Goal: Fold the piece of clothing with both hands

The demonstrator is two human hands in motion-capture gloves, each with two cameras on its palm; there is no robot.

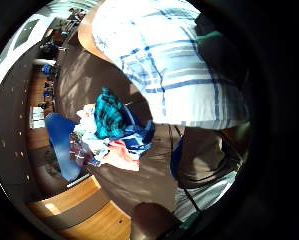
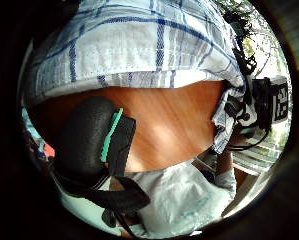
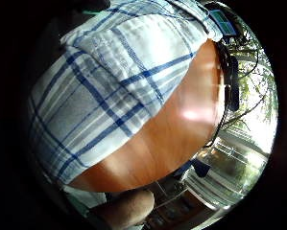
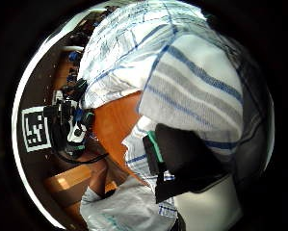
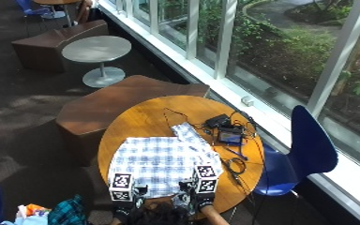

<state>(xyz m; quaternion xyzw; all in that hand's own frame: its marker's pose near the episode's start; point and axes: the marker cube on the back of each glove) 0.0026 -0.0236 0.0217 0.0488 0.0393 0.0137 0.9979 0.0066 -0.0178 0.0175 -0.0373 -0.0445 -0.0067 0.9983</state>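
A white shirt with blue checks lies spread flat on the round wooden table, one sleeve reaching toward the far side. Both gloved hands sit at its near hem. My left hand holds the hem's left corner; its thumb curls right beside the hem of the cloth. My right hand holds the right corner, with its thumb pressed onto a fold of the shirt. The other fingers are hidden under the cloth.
A black device and tangled cables lie on the table just right of the shirt. A blue chair stands at the right and a brown bench at the left. A pile of coloured clothes sits low at the left.
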